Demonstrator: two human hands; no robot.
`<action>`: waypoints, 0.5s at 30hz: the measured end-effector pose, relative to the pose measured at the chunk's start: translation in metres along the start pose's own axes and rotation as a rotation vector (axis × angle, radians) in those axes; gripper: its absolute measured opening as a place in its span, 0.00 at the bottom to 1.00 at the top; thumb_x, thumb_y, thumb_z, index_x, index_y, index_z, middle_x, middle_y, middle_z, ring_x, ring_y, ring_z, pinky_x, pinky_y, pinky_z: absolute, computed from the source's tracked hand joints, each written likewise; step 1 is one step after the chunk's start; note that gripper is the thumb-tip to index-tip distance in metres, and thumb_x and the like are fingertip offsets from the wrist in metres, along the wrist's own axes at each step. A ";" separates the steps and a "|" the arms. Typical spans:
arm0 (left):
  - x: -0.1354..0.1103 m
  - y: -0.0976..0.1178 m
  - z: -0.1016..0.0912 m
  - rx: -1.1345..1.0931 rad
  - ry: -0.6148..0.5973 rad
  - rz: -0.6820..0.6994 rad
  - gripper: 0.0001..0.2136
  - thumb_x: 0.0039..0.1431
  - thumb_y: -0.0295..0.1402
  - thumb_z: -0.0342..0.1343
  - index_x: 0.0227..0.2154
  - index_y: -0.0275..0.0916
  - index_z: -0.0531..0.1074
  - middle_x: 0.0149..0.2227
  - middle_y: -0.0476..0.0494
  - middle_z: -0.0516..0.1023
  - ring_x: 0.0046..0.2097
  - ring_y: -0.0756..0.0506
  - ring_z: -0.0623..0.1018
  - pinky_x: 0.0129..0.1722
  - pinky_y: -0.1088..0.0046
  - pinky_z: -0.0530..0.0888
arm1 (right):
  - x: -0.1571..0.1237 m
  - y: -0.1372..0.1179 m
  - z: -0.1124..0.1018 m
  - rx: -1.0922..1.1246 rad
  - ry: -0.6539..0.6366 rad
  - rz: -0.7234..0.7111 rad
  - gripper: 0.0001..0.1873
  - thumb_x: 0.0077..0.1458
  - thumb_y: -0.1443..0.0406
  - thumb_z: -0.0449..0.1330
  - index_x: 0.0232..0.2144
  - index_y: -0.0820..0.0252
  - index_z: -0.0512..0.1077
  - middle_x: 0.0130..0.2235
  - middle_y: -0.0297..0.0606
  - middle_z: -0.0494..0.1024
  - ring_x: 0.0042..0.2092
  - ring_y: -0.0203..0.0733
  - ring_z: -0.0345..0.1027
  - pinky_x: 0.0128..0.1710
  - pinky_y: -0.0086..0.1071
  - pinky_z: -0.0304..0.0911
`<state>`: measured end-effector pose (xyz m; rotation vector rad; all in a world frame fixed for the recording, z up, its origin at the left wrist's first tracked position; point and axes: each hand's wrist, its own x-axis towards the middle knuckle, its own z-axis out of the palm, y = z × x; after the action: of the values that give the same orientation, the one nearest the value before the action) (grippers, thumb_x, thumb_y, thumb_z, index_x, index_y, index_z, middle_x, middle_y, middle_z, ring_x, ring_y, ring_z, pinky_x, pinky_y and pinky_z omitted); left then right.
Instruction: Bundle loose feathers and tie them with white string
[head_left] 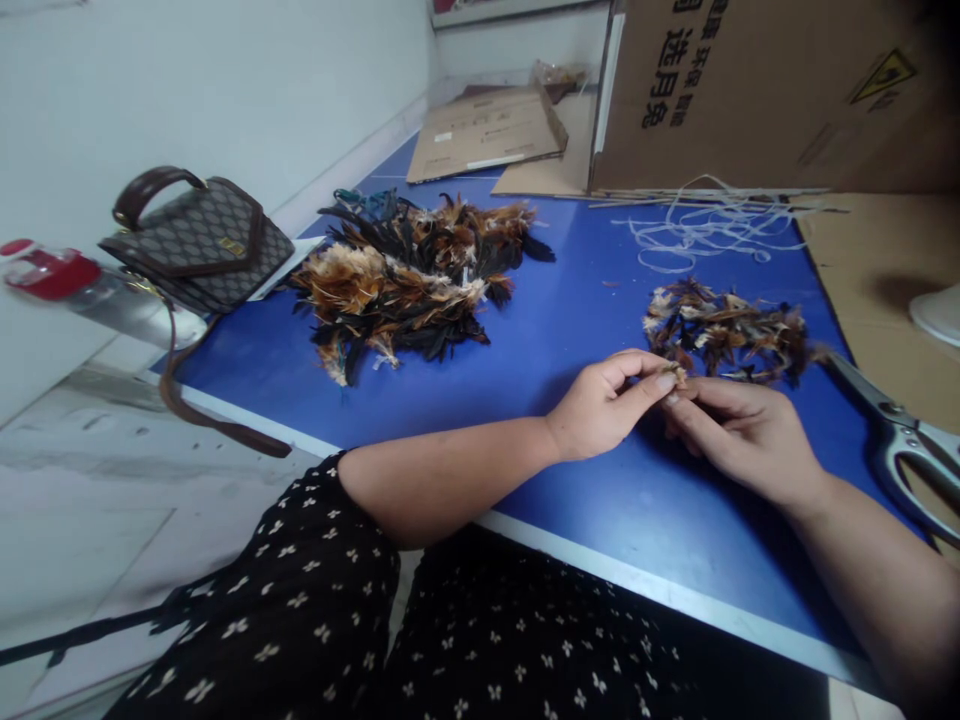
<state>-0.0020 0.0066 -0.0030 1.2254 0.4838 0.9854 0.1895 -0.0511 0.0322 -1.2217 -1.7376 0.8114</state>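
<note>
Over the right half of the blue table, my left hand [604, 405] and my right hand [742, 435] meet at the fingertips. Both pinch the end of a small feather piece [679, 374], most of which my fingers hide. Just beyond them lies a loose pile of brown, black and cream feathers [731, 330]. A larger heap of feather bunches [409, 290], orange-brown and black, spreads across the table's left side. White string [712, 230] lies in a tangle behind the small pile. Scissors [896, 425] rest to the right of my right hand.
A patterned handbag [206, 240] and a red-capped bottle [97, 285] are at the left, the bag's strap hanging over the table edge [637, 590]. Flat cardboard [487, 130] lies at the back. A large carton [757, 100] stands behind the string, and more cardboard [877, 300] covers the right side.
</note>
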 end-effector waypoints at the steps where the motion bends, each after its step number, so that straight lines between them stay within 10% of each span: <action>1: 0.000 0.001 0.000 0.050 0.017 0.016 0.10 0.73 0.41 0.69 0.42 0.38 0.85 0.47 0.41 0.84 0.52 0.45 0.82 0.59 0.67 0.78 | 0.000 0.000 -0.001 -0.025 0.002 -0.028 0.25 0.69 0.47 0.72 0.28 0.57 0.81 0.24 0.34 0.78 0.25 0.36 0.68 0.27 0.30 0.66; 9: 0.002 -0.003 -0.003 0.123 0.090 -0.063 0.11 0.78 0.40 0.63 0.44 0.37 0.80 0.37 0.46 0.83 0.41 0.50 0.80 0.46 0.73 0.78 | -0.005 0.013 -0.001 -0.075 0.239 -0.066 0.15 0.66 0.53 0.76 0.48 0.55 0.86 0.39 0.40 0.88 0.36 0.41 0.81 0.38 0.34 0.79; 15: 0.000 0.005 0.002 0.113 0.009 -0.221 0.11 0.77 0.41 0.64 0.43 0.38 0.77 0.33 0.50 0.79 0.34 0.53 0.77 0.38 0.76 0.75 | -0.009 0.018 0.001 -0.094 0.250 -0.116 0.07 0.69 0.58 0.74 0.44 0.54 0.86 0.37 0.38 0.88 0.34 0.38 0.82 0.35 0.30 0.78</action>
<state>-0.0023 0.0061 0.0019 1.2393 0.6742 0.7843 0.1972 -0.0542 0.0136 -1.2156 -1.6381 0.4907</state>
